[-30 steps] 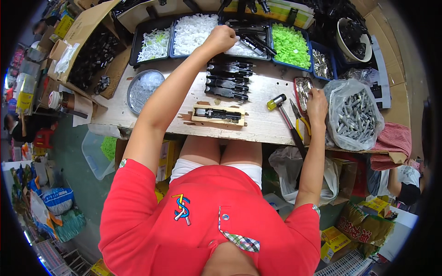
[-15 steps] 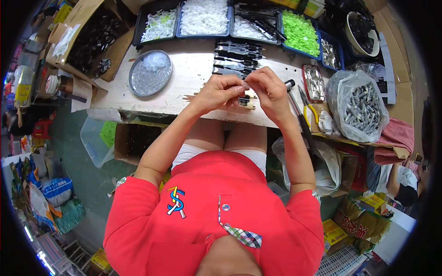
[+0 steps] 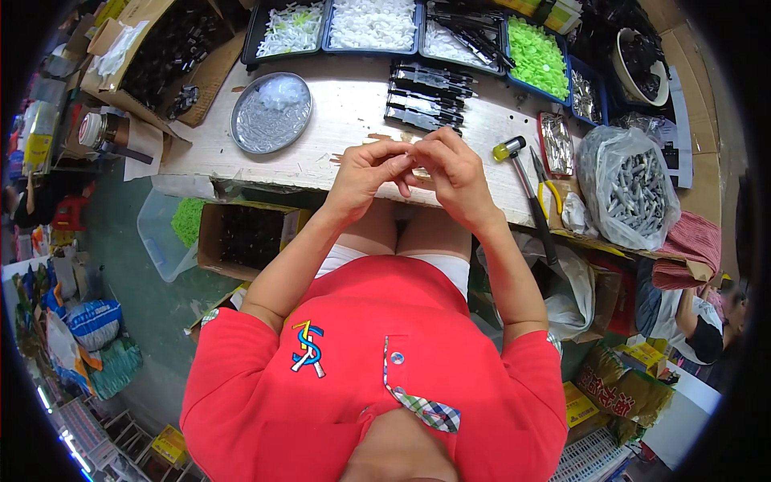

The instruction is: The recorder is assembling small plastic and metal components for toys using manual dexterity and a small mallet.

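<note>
Over the table edge point(image 3: 265, 171), left hand point(image 3: 363, 178) and right hand point(image 3: 456, 170) meet, grasp impossible to tell; open room lies leftward.

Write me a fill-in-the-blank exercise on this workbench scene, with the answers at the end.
1. The left hand and right hand meet in front of a person wearing a ____ shirt.
2. The pliers beside the hammer have ____ handles.
3. The tray right beside the small metal parts holds ____ pieces.
4. The round dish lies on the person's ____ side of the bench.

Missing words: red; yellow; green; left.
</note>
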`<state>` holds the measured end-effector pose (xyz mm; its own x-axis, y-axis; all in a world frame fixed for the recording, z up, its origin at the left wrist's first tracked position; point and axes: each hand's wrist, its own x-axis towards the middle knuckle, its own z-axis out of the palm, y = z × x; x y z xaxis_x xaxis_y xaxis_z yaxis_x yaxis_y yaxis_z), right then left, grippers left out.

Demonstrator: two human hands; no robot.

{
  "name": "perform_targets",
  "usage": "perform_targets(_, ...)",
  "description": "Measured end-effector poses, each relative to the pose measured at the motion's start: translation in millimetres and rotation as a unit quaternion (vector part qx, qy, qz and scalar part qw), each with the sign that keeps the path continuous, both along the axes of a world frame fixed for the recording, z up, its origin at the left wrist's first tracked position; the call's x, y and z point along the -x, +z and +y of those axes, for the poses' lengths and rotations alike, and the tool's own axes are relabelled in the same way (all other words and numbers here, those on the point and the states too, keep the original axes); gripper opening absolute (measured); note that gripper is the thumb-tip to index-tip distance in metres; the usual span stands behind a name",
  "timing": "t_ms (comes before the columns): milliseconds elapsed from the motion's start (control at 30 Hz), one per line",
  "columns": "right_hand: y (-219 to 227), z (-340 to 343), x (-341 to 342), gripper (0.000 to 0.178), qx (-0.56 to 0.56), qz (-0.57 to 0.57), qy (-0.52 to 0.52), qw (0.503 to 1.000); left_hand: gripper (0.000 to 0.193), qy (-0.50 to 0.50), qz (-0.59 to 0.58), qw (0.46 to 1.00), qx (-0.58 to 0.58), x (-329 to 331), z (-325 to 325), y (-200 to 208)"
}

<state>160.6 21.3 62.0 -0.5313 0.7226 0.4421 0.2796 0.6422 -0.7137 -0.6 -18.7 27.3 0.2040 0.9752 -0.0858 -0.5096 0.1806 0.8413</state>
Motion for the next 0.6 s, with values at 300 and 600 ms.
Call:
perform_targets(300,4,4,-4,0.015,0.046,0.044,0.002,0.998,0.009,0.036,-0.093,0.995,-0.02,9,-4,-1)
perform_targets(600,3,3,0,0.023,0.026,0.022,0.063,0.997,0.009,-0.009,-0.173,0.984,-0.037,12,-5,-9)
